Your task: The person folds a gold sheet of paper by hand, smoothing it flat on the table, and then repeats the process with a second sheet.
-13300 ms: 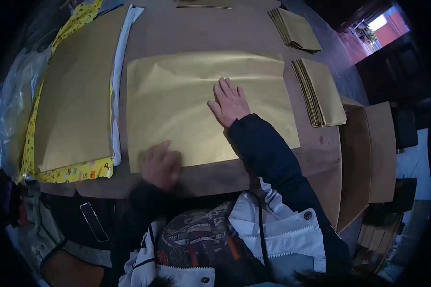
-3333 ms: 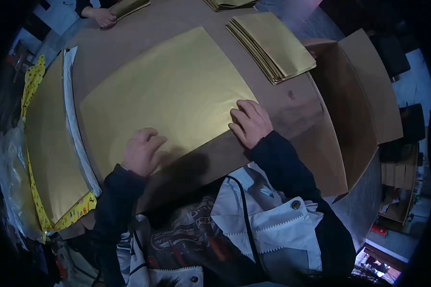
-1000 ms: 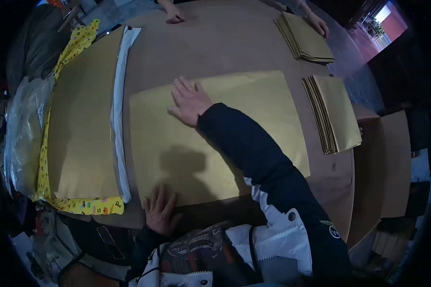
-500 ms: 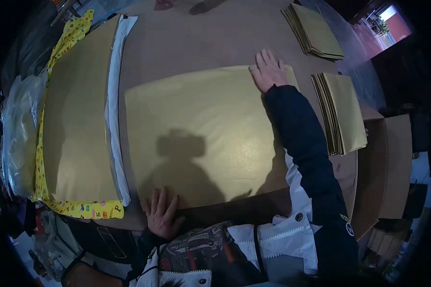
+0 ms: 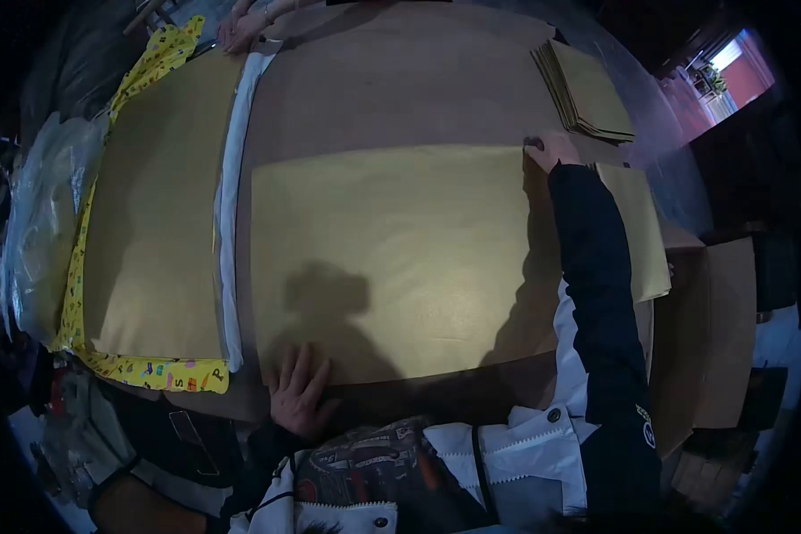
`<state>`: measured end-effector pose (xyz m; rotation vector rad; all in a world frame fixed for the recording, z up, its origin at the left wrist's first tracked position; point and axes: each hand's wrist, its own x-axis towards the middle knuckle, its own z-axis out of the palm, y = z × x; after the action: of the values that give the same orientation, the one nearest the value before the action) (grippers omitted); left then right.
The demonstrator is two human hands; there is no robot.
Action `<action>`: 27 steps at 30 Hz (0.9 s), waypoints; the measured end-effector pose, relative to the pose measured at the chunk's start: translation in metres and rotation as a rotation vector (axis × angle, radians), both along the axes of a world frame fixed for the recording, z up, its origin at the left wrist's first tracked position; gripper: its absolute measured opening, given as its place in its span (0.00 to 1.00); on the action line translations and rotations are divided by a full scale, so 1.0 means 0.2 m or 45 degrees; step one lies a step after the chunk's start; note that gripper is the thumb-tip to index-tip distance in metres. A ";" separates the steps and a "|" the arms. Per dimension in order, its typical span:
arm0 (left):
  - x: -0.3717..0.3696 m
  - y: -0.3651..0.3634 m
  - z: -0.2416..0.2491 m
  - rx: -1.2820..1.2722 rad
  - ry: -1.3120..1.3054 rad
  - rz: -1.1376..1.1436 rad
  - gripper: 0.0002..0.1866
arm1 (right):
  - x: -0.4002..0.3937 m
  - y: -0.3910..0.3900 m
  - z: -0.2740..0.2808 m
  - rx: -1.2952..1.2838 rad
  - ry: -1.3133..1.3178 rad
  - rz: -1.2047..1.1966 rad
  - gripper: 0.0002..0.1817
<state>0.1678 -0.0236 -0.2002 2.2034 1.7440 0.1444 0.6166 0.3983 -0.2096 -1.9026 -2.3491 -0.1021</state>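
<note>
Gold paper sheet (image 5: 392, 258) lies flat; the left hand (image 5: 301, 392) presses its near edge with fingers spread. The right hand (image 5: 550, 149) pinches the far corner, so folding it over seems next, needing aligned edges.

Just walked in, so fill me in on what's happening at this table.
A person is working a big gold sheet spread flat on the table. The left hand lies flat on its near left corner; the right hand pinches the far right corner. Folded gold stacks sit to the right, a pile of sheets to the left. Another person's hand rests at the far edge.
</note>
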 end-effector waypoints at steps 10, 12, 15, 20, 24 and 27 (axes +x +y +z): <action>0.00 0.00 0.00 -0.019 0.000 -0.006 0.37 | 0.06 0.09 0.09 -0.504 0.447 -0.204 0.20; 0.00 -0.01 -0.01 -0.029 0.002 0.008 0.37 | 0.09 0.10 0.05 -0.469 0.602 -0.194 0.19; 0.00 0.00 -0.01 -0.045 0.005 0.015 0.37 | 0.06 0.09 0.05 -0.580 0.610 -0.146 0.18; 0.00 0.00 -0.01 -0.040 0.025 0.008 0.37 | 0.06 0.05 0.02 -0.420 0.799 -0.123 0.17; 0.03 0.05 0.12 -0.071 0.021 -0.033 0.34 | -0.05 -0.12 0.18 -0.154 0.625 -0.090 0.16; -0.06 0.21 0.18 -0.082 -0.117 -0.202 0.29 | -0.18 -0.33 0.45 -0.081 0.823 -0.033 0.15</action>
<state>0.1557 0.0192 -0.1637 2.2406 1.4984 0.1479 0.5811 0.3314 -0.1205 -1.6543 -1.9006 0.5114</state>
